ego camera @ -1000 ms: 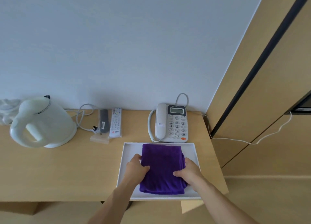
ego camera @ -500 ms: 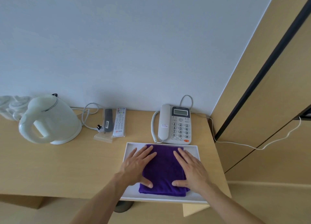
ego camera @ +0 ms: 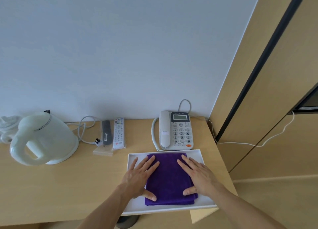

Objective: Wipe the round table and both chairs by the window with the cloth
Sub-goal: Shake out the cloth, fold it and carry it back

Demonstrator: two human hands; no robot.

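A folded purple cloth lies in a white rectangular tray at the front right of a wooden desk. My left hand lies flat on the cloth's left side, fingers straight and spread, thumb on the cloth. My right hand lies flat on its right side, fingers straight, thumb on the cloth near its front edge. The round table and the chairs are out of view.
A white telephone stands just behind the tray. Two remote controls and a white kettle with its cord sit to the left. A pale wall rises behind; wooden panels close in on the right.
A second ago both hands gripped the cloth's sides with curled fingers. They have since flattened onto it with straight fingers, and the cloth lies in the tray.
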